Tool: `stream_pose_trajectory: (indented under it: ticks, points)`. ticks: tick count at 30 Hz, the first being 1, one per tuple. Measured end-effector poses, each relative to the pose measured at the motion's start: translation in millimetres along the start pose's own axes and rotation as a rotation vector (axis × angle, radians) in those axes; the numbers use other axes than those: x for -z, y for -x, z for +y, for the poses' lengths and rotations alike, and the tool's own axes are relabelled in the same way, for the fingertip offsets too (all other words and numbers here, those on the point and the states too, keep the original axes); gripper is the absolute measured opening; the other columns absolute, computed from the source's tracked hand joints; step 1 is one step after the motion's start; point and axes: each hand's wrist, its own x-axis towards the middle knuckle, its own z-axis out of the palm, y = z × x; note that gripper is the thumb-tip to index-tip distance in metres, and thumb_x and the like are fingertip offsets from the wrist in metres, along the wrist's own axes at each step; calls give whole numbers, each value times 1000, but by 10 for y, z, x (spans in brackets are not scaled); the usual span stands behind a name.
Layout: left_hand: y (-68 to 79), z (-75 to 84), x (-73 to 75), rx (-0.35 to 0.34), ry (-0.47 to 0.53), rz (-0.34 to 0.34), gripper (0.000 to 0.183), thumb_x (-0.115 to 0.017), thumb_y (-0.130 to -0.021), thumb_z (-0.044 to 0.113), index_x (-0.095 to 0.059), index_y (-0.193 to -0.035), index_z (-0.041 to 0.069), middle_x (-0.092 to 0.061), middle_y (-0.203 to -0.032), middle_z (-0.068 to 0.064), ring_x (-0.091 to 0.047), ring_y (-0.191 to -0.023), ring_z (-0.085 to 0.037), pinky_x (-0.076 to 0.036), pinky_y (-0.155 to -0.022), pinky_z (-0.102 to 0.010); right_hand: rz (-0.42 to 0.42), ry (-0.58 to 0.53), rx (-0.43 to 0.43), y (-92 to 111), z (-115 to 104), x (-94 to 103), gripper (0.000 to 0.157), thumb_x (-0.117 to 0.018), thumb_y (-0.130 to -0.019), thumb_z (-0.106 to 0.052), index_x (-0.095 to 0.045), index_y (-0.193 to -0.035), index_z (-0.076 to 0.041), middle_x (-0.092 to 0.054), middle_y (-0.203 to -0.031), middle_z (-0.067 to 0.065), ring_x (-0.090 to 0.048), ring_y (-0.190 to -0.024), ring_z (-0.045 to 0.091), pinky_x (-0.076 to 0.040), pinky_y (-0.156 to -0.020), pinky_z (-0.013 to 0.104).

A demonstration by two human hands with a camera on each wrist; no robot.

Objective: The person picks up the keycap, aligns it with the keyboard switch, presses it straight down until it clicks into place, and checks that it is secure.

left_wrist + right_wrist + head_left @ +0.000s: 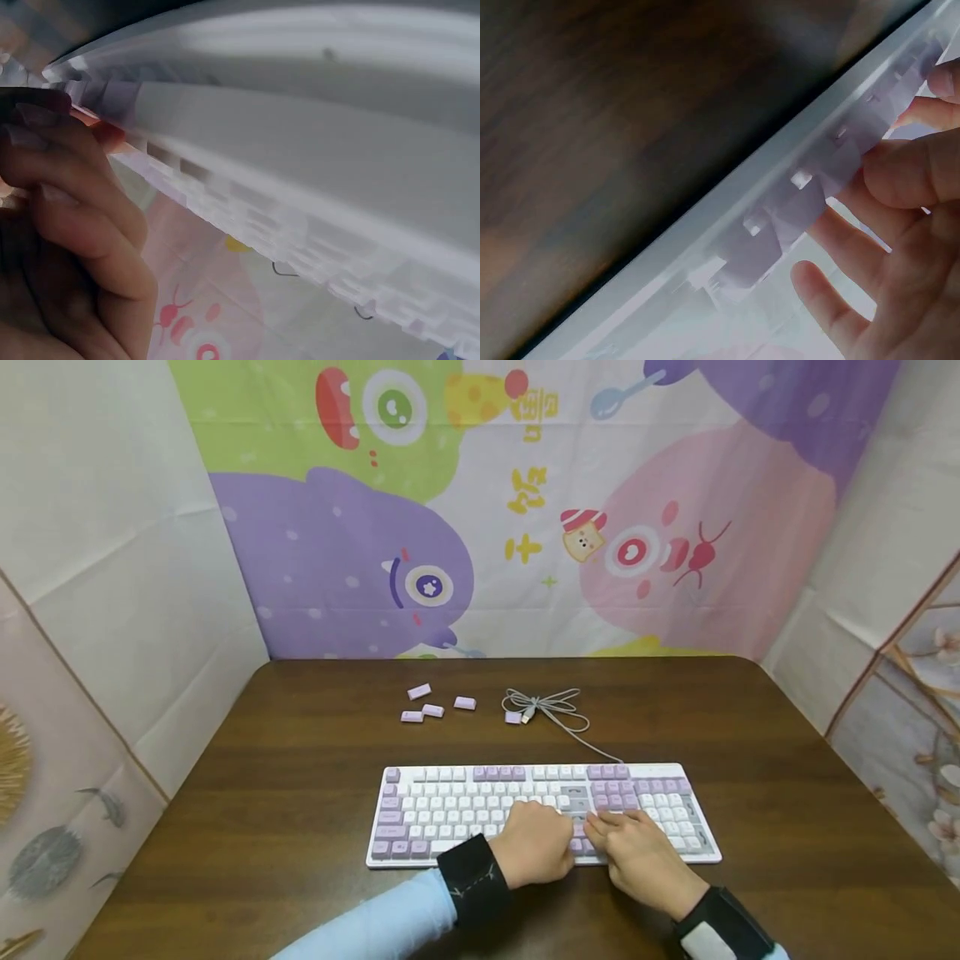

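Observation:
A white and lavender keyboard (450, 817) lies flat on the table. My left hand (534, 842) is over its lower middle, right of the space bar. In the left wrist view its fingers (90, 225) curl in beside the lavender keys (109, 99); I cannot tell whether they pinch one. Close beside it, my right hand (637, 852) rests on the keys toward the number pad. The right wrist view shows that thumb (904, 174) against the lavender bottom keys (810, 187), with the other fingers spread fairly straight over the keyboard.
Several loose lavender keycaps (464, 702) lie on the wooden table (300, 793) behind the keyboard. A bundled grey cable (558, 703) runs from its rear edge, with one keycap (513, 717) by the plug. A cartoon-printed cloth (517, 585) hangs along the far edge.

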Motion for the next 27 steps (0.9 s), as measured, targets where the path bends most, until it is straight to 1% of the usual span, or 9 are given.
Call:
stream_pose_trajectory:
  ticks: [6, 9, 13, 20, 22, 25, 27]
  points:
    - [5, -23, -36, -2, 18, 36, 25, -67, -70, 29, -54, -51, 18, -56, -49, 4, -53, -46, -15, -35, -39, -31, 12, -48, -14, 29, 10, -20, 41, -64, -70, -3, -68, -110, -7, -69, -112, 7, -64, -104, 20, -46, -82, 40]
    - [24, -18, -46, -12, 19, 58, 27, -66, -70, 28, -52, -48, 19, -54, -47, 5, -52, -45, -13, -34, -38, -30, 28, -68, -6, 63, 31, -22, 41, -64, -71, -2, -68, -111, -8, -68, -113, 7, -65, -103, 20, -46, -80, 39]
    - [45, 3, -43, -17, 29, 66, 29, -67, -70, 29, -51, -47, 19, -54, -48, 4, -52, -45, -15, -33, -38, -30, 19, -99, 6, 103, 50, -17, 41, -63, -73, -3, -67, -113, -9, -67, -115, 7, -64, -104, 20, -46, -81, 41]
    - [73, 12, -9, -18, 11, 100, 27, -67, -71, 30, -54, -50, 18, -55, -48, 4, -51, -44, -15, -33, -37, -30, 24, -100, 26, 122, 57, -45, 42, -66, -73, -6, -66, -114, -8, -66, -117, 9, -64, -105, 22, -46, -84, 41]
    - [76, 5, -8, -6, 23, 102, 27, -67, -70, 30, -55, -49, 19, -54, -47, 5, -51, -43, -14, -32, -37, -30, 16, -102, 20, 122, 50, -38, 42, -67, -73, -7, -66, -115, -8, -66, -118, 9, -63, -106, 22, -46, -84, 41]
    - [76, -9, -6, 17, 55, 86, 26, -67, -70, 29, -55, -48, 20, -54, -47, 5, -50, -43, -14, -31, -37, -30, -5, -121, 6, 120, 40, -20, 43, -67, -73, -8, -65, -116, -7, -65, -119, 9, -63, -108, 23, -46, -85, 42]
    - [74, -18, -1, 25, 73, 75, 25, -66, -70, 30, -56, -49, 21, -54, -47, 6, -50, -43, -14, -30, -37, -29, -4, -136, 2, 119, 39, -1, 42, -68, -74, -9, -65, -116, -6, -65, -119, 10, -63, -107, 23, -46, -86, 43]
